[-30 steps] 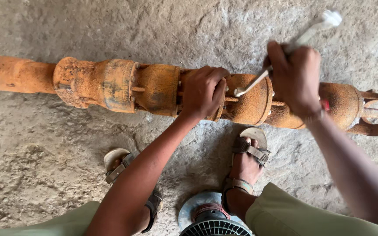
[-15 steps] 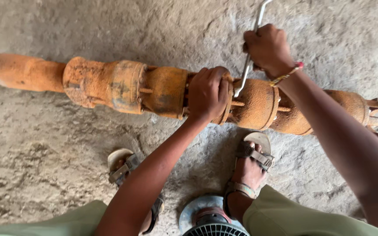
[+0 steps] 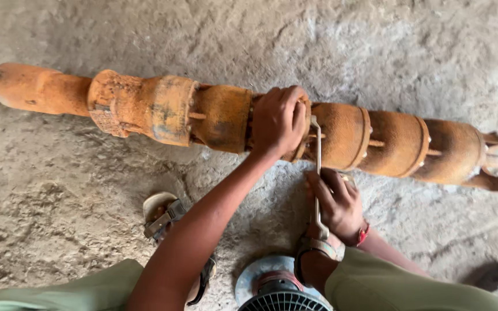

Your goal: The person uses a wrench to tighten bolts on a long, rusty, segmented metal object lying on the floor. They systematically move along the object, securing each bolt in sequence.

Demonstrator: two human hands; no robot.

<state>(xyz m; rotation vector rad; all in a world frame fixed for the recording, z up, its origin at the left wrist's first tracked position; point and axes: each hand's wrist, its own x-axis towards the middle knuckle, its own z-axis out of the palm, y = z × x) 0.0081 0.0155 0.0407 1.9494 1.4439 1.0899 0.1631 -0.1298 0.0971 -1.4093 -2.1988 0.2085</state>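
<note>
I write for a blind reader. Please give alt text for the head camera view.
A person's left hand grips a long rusty orange pump lying on the concrete floor, while the right hand holds a metal wrench against it. Sandalled feet show below.

Soft, even daylight; faint shadows, sharp focus, slight edge blur.

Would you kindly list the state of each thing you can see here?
Rusty pump: lying on its side on the ground.
Wrench: head on the pump, handle pointing toward the person.
Left hand: gripping the pump.
Right hand: closed around the wrench.
Sandals: on the feet.
</note>
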